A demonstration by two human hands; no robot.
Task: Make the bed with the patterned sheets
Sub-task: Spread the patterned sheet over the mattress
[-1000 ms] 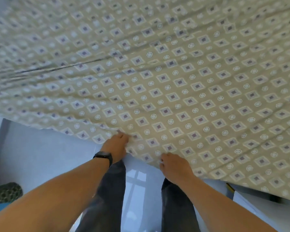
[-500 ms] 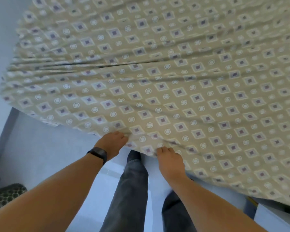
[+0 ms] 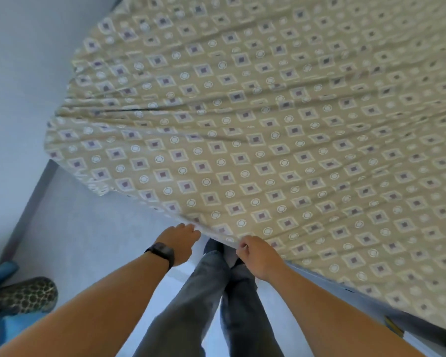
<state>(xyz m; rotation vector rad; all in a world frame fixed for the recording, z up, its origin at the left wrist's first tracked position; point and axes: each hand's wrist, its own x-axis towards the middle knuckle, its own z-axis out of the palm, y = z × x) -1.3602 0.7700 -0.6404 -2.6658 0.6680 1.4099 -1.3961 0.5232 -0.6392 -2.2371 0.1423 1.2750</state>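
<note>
The patterned sheet (image 3: 268, 140), beige with purple diamonds and white rings, lies spread over the bed and fills most of the view. Its near edge hangs just in front of me, and its left corner droops by the wall. My left hand (image 3: 178, 240), with a black watch on the wrist, holds that near edge with its fingertips curled at the hem. My right hand (image 3: 258, 256) pinches the same edge a little to the right, fingers curled. Long wrinkles run across the sheet from the left side.
A pale wall (image 3: 23, 73) and a grey skirting board (image 3: 31, 210) close off the left. A blue object (image 3: 3, 323) and a dark patterned cushion (image 3: 29, 295) lie at the bottom left. My legs in grey jeans (image 3: 211, 305) stand on the pale floor.
The sheet has come down and away from me, and more wall and floor show at the left. Both hands stay on its near edge, and my feet have shifted.
</note>
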